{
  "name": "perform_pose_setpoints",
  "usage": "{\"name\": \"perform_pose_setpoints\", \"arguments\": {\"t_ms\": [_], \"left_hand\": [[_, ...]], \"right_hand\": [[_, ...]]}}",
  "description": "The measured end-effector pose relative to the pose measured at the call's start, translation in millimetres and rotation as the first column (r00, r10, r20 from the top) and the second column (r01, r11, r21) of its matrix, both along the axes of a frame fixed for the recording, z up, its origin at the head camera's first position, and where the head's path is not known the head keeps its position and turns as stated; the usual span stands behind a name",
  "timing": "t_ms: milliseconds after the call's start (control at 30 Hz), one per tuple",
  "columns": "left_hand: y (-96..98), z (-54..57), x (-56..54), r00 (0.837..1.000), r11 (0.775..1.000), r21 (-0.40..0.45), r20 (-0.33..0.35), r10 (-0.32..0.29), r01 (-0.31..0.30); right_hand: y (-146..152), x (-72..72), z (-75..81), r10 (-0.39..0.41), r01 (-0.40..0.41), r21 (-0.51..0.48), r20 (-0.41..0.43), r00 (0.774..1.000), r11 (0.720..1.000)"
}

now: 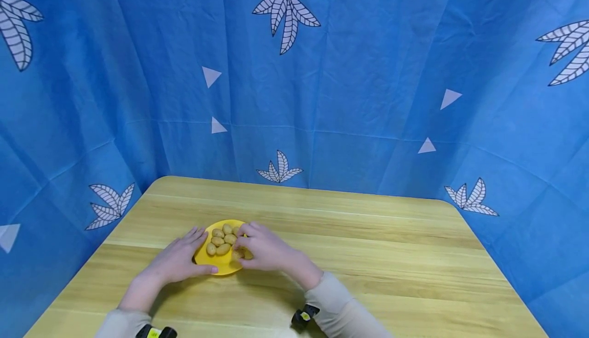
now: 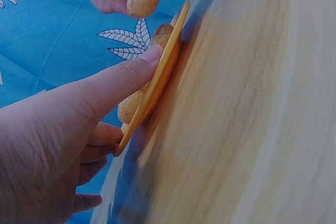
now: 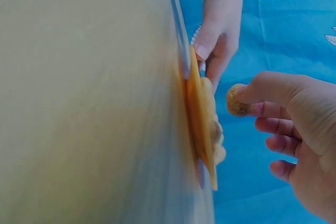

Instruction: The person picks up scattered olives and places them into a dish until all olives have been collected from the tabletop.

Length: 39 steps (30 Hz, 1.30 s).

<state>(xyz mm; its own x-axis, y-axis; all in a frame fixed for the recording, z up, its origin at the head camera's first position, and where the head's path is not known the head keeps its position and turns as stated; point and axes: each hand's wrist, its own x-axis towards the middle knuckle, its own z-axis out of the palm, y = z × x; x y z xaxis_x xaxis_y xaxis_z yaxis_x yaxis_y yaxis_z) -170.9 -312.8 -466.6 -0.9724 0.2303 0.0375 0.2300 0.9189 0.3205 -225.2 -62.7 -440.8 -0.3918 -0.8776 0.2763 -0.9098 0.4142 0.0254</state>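
Note:
A yellow plate (image 1: 225, 266) sits on the wooden table, bearing several small brown potatoes (image 1: 223, 249). My left hand (image 1: 177, 260) holds the plate's rim at its left and near side; in the left wrist view the thumb (image 2: 123, 80) lies along the edge and the fingertips touch the rim lower down. Over the plate's right side, my right hand (image 1: 267, 250) pinches one small potato (image 3: 239, 99) between thumb and fingertips. That potato is apart from the others, a little above the plate. In the head view my right fingers partly cover it.
The light wooden table (image 1: 391, 261) stretches away to the right of the plate. Behind it and at both sides hangs a blue patterned curtain (image 1: 349, 82). A black band with a small device (image 1: 304, 316) is strapped on my right forearm.

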Motion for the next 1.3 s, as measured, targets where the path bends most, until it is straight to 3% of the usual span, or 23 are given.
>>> {"name": "perform_pose_setpoints", "arguments": {"t_ms": [267,700,1300], "left_hand": [[0.0,1.0,0.6,1.0,1.0,0.005,0.002,-0.003,0.003],[-1.9,1.8,0.0,1.0,1.0,0.006,-0.009,-0.006,0.007],[-1.8,0.6,0.0,1.0,1.0,0.014,-0.007,-0.015,0.015]], "right_hand": [[-14,-0.5,-5.5,-0.01,0.01,0.008,0.006,1.0,1.0],[-25,-3.9,-6.6,-0.041,0.037,0.041,0.108,0.993,0.998],[-31,-6.8,-12.4,-0.065,0.053,0.099,0.128,0.99,0.994]]}}
